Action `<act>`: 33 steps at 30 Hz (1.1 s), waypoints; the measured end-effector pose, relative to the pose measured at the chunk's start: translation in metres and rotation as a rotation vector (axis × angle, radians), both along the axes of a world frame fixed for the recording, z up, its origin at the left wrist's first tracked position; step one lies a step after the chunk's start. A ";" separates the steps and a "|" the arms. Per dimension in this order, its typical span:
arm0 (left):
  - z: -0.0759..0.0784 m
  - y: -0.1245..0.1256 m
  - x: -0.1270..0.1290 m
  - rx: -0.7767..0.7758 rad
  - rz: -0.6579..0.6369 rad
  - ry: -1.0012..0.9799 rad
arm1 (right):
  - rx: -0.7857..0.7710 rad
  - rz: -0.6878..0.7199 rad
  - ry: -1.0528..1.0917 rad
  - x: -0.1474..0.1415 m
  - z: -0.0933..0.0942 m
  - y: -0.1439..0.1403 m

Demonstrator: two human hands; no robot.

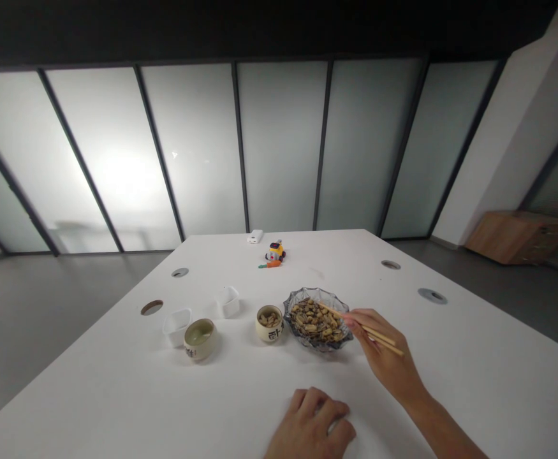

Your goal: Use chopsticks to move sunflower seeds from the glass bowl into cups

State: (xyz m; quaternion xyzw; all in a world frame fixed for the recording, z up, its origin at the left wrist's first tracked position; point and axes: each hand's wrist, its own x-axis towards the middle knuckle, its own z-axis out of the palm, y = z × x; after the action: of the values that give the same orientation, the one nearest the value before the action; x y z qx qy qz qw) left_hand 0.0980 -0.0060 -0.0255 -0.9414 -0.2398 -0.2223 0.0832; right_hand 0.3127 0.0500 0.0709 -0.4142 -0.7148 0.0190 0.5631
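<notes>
My right hand (379,347) is closed round a pair of wooden chopsticks (372,331). Their tips reach into a fluted glass bowl (329,344), among a brown mix of what look like peanuts in shells and seeds (317,320). Just left of that bowl stands a small cream cup (268,333) with dark lettering, holding several peanuts (270,319). Resting on the table in front of the bowl, my left hand (312,424) has loosely bent fingers, slightly apart, and holds nothing visible.
A second cream cup (201,347) and two clear plastic containers (177,326) stand to the left. Farther back are a yellow toy vehicle (275,251), an orange carrot-shaped item (273,264) and a white device (255,236). The white table (240,389) has round cable holes (152,308).
</notes>
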 end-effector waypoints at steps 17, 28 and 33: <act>0.001 -0.001 0.000 -0.022 0.008 0.025 | -0.062 0.145 0.006 -0.013 -0.007 -0.004; 0.001 0.000 0.000 -0.022 0.005 0.028 | -0.017 0.093 -0.014 -0.010 -0.007 -0.004; 0.000 0.000 -0.002 -0.022 -0.004 -0.003 | 0.011 0.043 0.011 -0.012 -0.006 -0.006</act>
State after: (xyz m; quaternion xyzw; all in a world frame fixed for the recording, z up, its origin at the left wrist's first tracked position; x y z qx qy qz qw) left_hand 0.0964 -0.0058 -0.0259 -0.9423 -0.2405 -0.2213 0.0719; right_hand 0.3011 0.0435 0.0647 -0.3956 -0.7205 0.0291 0.5688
